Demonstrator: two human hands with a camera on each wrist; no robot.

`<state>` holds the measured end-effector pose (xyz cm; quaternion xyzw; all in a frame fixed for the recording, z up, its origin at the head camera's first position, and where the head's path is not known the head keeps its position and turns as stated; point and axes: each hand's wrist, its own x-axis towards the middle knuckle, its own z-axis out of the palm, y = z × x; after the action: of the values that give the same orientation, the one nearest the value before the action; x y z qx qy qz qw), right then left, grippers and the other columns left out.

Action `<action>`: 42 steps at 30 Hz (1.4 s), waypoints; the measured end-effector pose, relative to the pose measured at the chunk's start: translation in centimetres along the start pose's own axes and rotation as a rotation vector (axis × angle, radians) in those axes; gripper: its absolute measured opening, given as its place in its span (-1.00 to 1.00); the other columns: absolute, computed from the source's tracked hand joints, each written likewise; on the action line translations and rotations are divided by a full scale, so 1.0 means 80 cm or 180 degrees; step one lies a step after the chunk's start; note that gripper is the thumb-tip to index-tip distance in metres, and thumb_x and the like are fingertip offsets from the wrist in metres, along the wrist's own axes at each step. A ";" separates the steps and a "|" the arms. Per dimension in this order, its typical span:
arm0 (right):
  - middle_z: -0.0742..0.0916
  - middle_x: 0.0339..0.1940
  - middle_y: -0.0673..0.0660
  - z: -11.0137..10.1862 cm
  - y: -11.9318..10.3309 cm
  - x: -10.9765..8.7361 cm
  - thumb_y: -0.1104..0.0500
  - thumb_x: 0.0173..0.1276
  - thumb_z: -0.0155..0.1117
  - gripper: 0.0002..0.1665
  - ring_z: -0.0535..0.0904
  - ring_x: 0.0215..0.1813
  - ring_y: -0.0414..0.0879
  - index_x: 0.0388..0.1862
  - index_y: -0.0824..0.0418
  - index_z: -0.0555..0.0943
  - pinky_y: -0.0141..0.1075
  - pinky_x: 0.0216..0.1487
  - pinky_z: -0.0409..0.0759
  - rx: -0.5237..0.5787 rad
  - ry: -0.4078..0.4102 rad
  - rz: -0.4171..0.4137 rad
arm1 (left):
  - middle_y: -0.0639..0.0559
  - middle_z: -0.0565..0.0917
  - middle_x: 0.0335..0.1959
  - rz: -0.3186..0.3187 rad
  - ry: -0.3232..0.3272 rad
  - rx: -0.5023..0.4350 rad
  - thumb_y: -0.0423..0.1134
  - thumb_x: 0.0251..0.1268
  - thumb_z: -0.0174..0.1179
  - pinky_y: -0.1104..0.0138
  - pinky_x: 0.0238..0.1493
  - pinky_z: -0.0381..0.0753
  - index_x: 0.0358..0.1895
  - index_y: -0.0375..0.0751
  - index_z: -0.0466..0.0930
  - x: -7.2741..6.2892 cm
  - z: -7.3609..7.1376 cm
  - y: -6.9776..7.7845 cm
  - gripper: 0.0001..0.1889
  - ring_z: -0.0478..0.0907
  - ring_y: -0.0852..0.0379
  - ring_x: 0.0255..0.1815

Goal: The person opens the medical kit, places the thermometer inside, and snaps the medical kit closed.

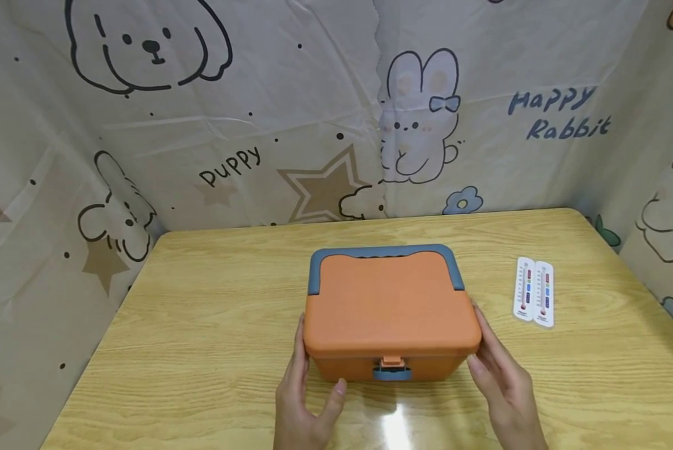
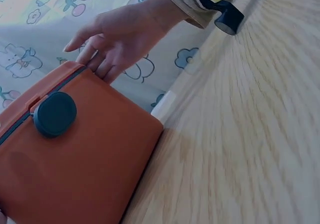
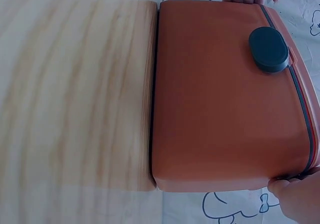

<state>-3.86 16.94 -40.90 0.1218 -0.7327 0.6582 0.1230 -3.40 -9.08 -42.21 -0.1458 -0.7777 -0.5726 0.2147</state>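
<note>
I find the orange, blue-trimmed, plastic-looking rectangular box [image 1: 393, 306] upright at the near middle of the yellow wood-grain table [image 1: 201, 344]. My left hand [image 1: 307, 403] and right hand [image 1: 508, 390] flank it, fingers unclenched, fairly straight along its left and right sides, presumably to steady it.

The left hand [image 1: 298, 397] and right hand [image 1: 506, 385] face each other, apart, fingers extended forward, thumbs angled inward
</note>
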 end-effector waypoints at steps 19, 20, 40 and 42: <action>0.20 0.54 0.23 -0.002 -0.016 0.009 0.47 0.50 -0.23 -0.34 0.16 0.51 -0.13 0.54 0.20 0.09 -0.48 0.35 0.23 -0.0111 -0.0015 -0.0064 | -0.21 0.17 0.48 0.0502 0.0097 0.0134 -0.48 0.06 0.22 0.32 0.38 0.21 0.52 -0.34 -0.06 0.019 -0.007 0.004 -0.08 0.21 -0.10 0.44; 0.20 0.54 0.23 -0.002 -0.016 0.010 0.47 0.50 -0.23 -0.34 0.17 0.50 -0.14 0.54 0.20 0.08 -0.48 0.34 0.24 -0.0104 -0.0020 -0.0058 | -0.23 0.17 0.48 0.0529 0.0097 0.0122 -0.49 0.06 0.21 0.32 0.38 0.21 0.52 -0.35 -0.06 0.020 -0.007 0.004 -0.09 0.21 -0.11 0.44; 0.22 0.53 0.25 -0.007 -0.031 0.025 0.44 0.52 -0.27 -0.35 0.25 0.46 -0.16 0.55 0.19 0.07 -0.46 0.30 0.31 0.0101 -0.0046 -0.0137 | -0.35 0.28 0.40 0.0960 0.0266 0.0138 -0.47 0.01 0.18 0.25 0.35 0.30 0.43 -0.50 0.10 0.040 -0.013 0.009 -0.18 0.31 -0.17 0.38; 0.22 0.53 0.26 -0.006 -0.031 0.026 0.45 0.51 -0.27 -0.35 0.26 0.46 -0.15 0.55 0.20 0.07 -0.45 0.30 0.31 0.0142 -0.0066 -0.0191 | -0.34 0.28 0.40 0.0949 0.0266 0.0131 -0.47 0.01 0.18 0.25 0.34 0.30 0.44 -0.49 0.10 0.041 -0.014 0.009 -0.19 0.31 -0.16 0.38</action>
<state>-4.93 17.12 -37.80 0.1532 -0.7151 0.6690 0.1324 -5.72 -10.01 -39.64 -0.2312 -0.7494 -0.5239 0.3324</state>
